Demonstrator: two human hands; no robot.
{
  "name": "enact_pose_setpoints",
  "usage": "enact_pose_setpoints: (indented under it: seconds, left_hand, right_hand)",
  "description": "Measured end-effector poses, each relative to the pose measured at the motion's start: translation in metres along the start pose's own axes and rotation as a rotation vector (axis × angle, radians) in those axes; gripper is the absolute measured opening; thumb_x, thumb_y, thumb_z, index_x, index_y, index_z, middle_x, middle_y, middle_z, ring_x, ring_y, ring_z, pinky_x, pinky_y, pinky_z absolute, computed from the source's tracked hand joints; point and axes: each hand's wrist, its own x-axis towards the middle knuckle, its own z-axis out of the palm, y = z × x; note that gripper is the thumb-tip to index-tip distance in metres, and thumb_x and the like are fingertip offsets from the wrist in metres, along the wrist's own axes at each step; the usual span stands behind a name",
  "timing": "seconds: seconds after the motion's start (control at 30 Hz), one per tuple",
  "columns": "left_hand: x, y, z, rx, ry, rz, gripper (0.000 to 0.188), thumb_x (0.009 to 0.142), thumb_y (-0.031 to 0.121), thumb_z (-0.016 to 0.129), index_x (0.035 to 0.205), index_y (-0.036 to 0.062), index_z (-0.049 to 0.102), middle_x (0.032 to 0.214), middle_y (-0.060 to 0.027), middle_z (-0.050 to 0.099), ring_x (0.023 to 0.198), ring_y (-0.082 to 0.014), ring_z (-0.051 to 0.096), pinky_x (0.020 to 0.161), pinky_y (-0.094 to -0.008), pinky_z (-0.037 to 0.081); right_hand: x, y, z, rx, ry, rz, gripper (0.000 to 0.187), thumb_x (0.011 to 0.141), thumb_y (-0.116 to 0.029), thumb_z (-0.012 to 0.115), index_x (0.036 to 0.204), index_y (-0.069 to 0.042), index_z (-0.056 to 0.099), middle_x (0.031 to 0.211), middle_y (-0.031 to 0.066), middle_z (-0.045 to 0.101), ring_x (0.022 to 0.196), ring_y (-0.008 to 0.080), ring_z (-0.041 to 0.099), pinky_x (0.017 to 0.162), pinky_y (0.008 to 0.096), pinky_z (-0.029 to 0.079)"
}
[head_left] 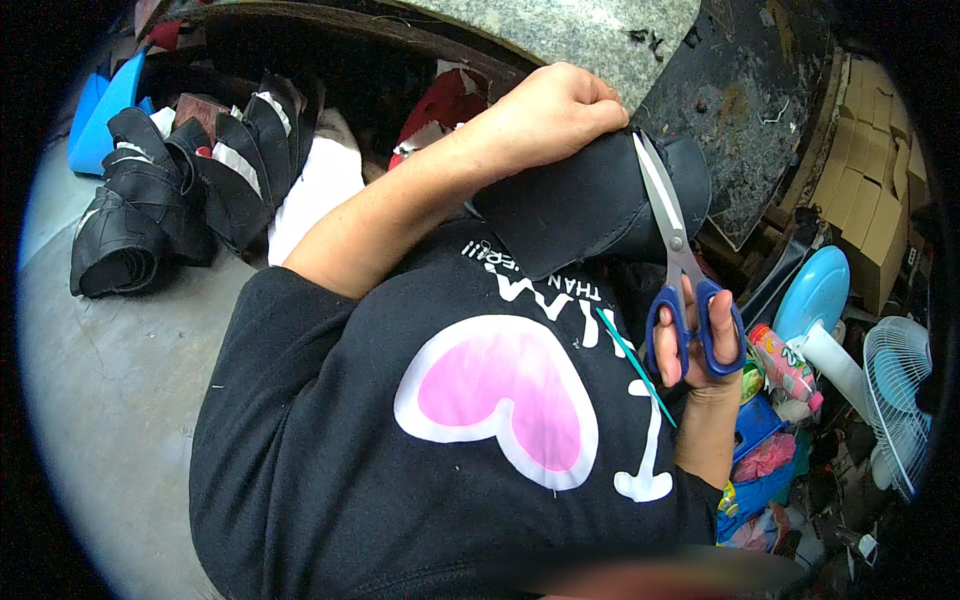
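Note:
My left hand (568,112) is closed at the upper edge of a black leather-like piece (580,205), which has a stitched seam and lies across my lap. My right hand (700,345) holds a pair of scissors (672,215) with dark blue handles, fingers and thumb through the loops. The long blades point up and away, nearly together. Their tips are beside the left hand's fingers, at the piece's edge. Whether they touch the material I cannot tell. A thin teal strip (636,366) lies against my black shirt, next to the scissor handles.
Stacked, curled black pieces (140,215) lie at the left, beside white cloth (325,170) and a blue plastic object (108,118). A speckled slab (590,38) is at the far side. Cardboard boxes (865,180), a pink bottle (785,362) and a fan (892,375) stand right.

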Motion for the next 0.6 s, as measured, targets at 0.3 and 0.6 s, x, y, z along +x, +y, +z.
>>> enact_pose_setpoints:
  seconds: [0.3,0.6]
  left_hand:
    - [-0.004,-0.002,0.003,-0.081,0.013,-0.002,0.028,0.095,0.022,0.055,0.086,-0.0018,0.066,0.070,0.0009,0.060,0.062,-0.0056,0.055,0.058,-0.0227,0.046]
    - [-0.008,-0.003,0.007,-0.281,-0.015,-0.071,0.027,0.096,0.022,0.055,0.088,-0.0003,0.067,0.072,0.0015,0.063,0.061,-0.0056,0.056,0.057,-0.0219,0.046]
  right_hand:
    - [0.008,0.022,0.005,0.028,0.056,-0.078,0.065,0.086,-0.063,0.058,0.095,0.002,0.053,0.055,0.0113,0.057,0.039,0.0170,0.055,0.038,0.0229,0.042]
    - [0.019,0.025,0.000,-0.216,0.094,-0.181,0.069,0.078,-0.066,0.065,0.094,0.000,0.052,0.058,0.0065,0.058,0.041,0.0131,0.056,0.038,0.0195,0.041]
